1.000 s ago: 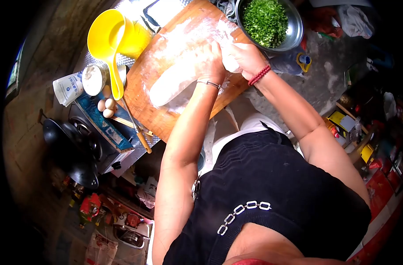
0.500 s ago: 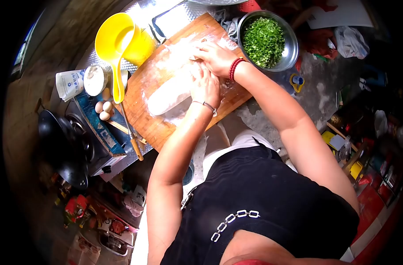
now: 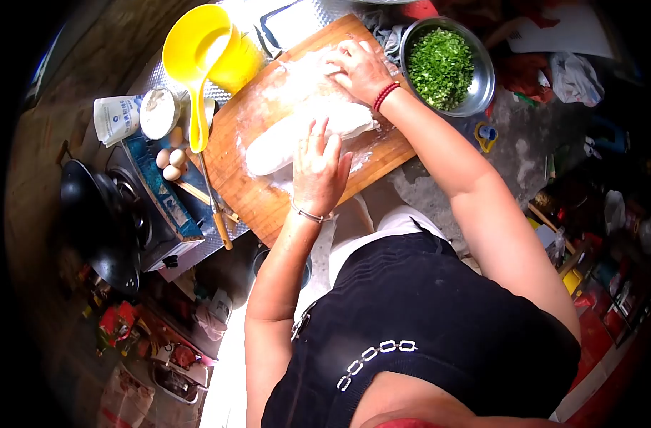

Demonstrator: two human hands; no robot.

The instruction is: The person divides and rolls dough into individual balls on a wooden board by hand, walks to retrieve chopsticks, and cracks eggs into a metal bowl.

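Grey concrete floor [image 3: 525, 135] stretches off to the right of a cluttered room, and a black round metal wok [image 3: 101, 214] sits at the left. Midway is a rectangular brown wooden board [image 3: 236, 189], with a yellow plastic dipper [image 3: 186, 50] past its far-left side and a round silver metal bowl [image 3: 482, 85] of chopped greens just beside its right edge. On the board, in its nearer half, lies a long white roll of dough [image 3: 277, 145], slanting. The left hand [image 3: 320, 171] has its fingers spread over the roll, grasping nothing; the right hand [image 3: 365, 71] bends its fingers over white powder near the far edge, and I cannot tell whether they pinch any. Working this well probably means dusting lightly and evenly, then pressing with flat palms from the middle outward so the thickness stays even. The roll's ragged right end is near the board's edge, so the far half offers more room; leftward, sweeping wide risks the pale rounded eggs [image 3: 172, 165] and the slim wooden-handled tool [image 3: 222, 228]
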